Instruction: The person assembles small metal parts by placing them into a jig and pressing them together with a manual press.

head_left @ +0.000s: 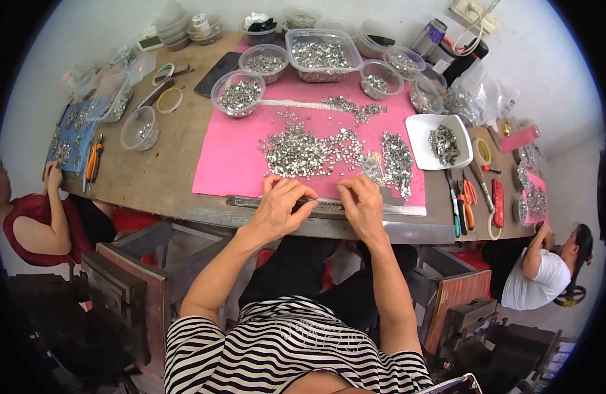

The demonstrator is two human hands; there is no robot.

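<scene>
My left hand [280,207] rests at the table's front edge, fingers curled and thumb close to the fingertips. Opposite it, my right hand [363,205] is bent in a pinch, its fingertips pointing toward the left. Between the two hands runs a narrow metal channel [329,205] with a row of small metal pieces along it. Whatever is at the fingertips is too small to name. Just beyond lies a loose heap of small shiny metal pieces [293,151] on the pink mat [217,164]. A second pile of metal pieces [397,161] lies to its right.
Clear plastic tubs [238,94] of metal pieces line the far side, beside a dark phone [217,73]. To the right are a white dish [440,141], pliers [460,207] and a red-handled tool [498,202]. One person sits at each side, left [37,226] and right [539,276].
</scene>
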